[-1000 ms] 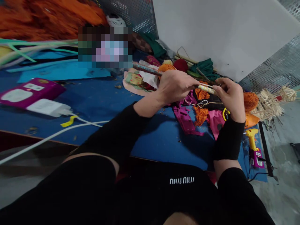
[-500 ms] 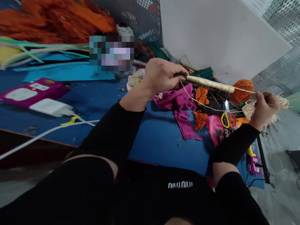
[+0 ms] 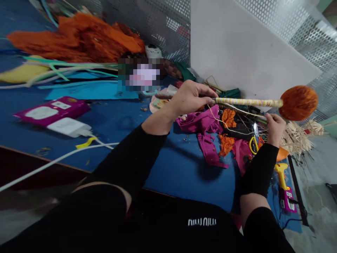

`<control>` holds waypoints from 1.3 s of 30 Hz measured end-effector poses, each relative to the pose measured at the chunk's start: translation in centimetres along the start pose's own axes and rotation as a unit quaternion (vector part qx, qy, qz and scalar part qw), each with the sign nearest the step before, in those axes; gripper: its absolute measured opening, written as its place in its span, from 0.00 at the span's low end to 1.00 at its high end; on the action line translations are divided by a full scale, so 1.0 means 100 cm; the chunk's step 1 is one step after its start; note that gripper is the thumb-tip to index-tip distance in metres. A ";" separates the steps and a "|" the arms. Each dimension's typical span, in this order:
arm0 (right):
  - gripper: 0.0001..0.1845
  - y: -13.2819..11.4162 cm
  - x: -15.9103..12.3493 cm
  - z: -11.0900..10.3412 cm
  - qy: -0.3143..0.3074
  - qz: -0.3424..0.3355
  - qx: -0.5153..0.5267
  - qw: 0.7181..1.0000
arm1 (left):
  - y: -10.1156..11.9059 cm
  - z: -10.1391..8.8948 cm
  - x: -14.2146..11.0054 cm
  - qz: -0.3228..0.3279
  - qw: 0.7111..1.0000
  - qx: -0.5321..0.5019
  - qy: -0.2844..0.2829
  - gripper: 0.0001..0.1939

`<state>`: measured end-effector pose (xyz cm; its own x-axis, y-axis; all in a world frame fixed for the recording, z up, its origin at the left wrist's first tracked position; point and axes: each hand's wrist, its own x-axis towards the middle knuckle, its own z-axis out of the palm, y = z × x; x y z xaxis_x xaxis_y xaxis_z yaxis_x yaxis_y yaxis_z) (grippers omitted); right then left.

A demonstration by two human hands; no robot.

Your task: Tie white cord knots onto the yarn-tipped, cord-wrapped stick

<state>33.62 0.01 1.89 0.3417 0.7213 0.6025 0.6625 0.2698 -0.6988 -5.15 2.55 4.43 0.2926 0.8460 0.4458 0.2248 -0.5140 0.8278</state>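
Note:
My left hand (image 3: 188,98) is closed around the near end of a thin stick (image 3: 249,102) wrapped in yellow-and-white yarn. A fuzzy orange ball (image 3: 298,103) sits at the stick's far end. Below the stick, my right hand (image 3: 276,126) pinches a pale yarn strand (image 3: 243,111) that runs back toward my left hand. Another length of yarn hangs in a loop under my left fingers. Yellow-and-red-handled scissors (image 3: 254,142) lie just left of my right wrist, partly hidden by the sleeve.
Magenta cloth scraps (image 3: 198,119) and orange scraps (image 3: 226,142) lie on the blue table (image 3: 173,168). A yellow glue gun (image 3: 281,174) stands at the right edge. Left are a magenta power strip (image 3: 54,110), white charger (image 3: 68,126) and orange cloth (image 3: 79,38). A white board (image 3: 242,45) leans behind.
My right hand has moved left, below the stick, still pinching the strand. The wrapped stick has swung nearer level, and the orange ball now appears farther right and higher.

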 end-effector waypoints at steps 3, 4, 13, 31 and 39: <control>0.12 -0.012 -0.004 0.002 0.083 0.023 -0.186 0.979 | 0.007 0.007 -0.003 -0.021 0.994 -0.105 0.013 0.10; 0.16 -0.021 -0.006 0.004 0.099 0.018 -0.233 0.967 | 0.009 0.010 -0.004 -0.024 0.991 -0.129 0.015 0.10; 0.16 -0.117 -0.063 0.070 -0.065 -0.148 -0.013 0.987 | 0.019 0.026 -0.009 -0.051 0.984 -0.170 0.004 0.08; 0.19 -0.135 -0.093 0.098 -0.077 -0.133 -0.004 0.988 | -0.004 0.024 -0.002 -0.040 0.991 -0.119 -0.055 0.08; 0.19 -0.137 -0.097 0.096 -0.086 -0.161 -0.025 0.983 | -0.001 0.043 -0.003 -0.051 0.989 -0.139 0.014 0.09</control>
<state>14.85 -4.57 1.86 -0.0057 0.7027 0.7115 0.7508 0.4730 -0.4611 -1.30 1.74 2.72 0.2541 0.8971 0.3615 -0.0139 -0.3703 0.9288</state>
